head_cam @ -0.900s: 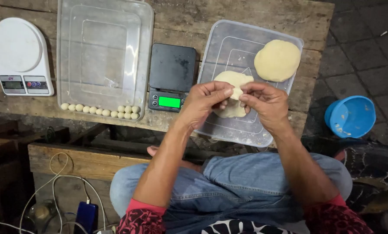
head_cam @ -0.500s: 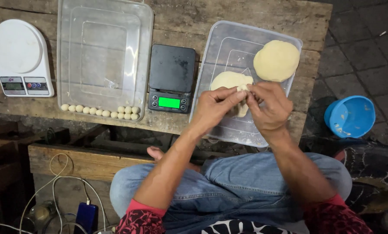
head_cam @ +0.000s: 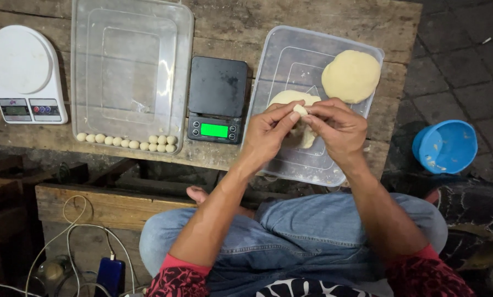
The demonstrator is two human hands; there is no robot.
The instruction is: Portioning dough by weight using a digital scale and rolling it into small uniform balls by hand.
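1. A small pinch of dough [head_cam: 300,109] is held between the fingertips of the left hand [head_cam: 269,132] and the right hand [head_cam: 339,129], both closed narrowly on it, above the right tray [head_cam: 290,60].
2. A larger lump of dough [head_cam: 286,99] lies in that tray just behind the hands; a round flattened piece [head_cam: 350,76] sits at the tray's far right corner.
3. The dough is judged soft, light and slightly sticky; it is best taken by the fingertips and would tear or smear if squeezed.
4. A row of small dough balls [head_cam: 126,141] is lined along the near edge of the left tray [head_cam: 131,60], close to the table's near edge.
5. A black scale [head_cam: 217,99] stands between the 2 trays; a white scale [head_cam: 24,74] stands at the table's left edge.
6. Open room is left in the left tray behind the balls; a blue bowl [head_cam: 446,146] rests on the floor off the table's right edge.
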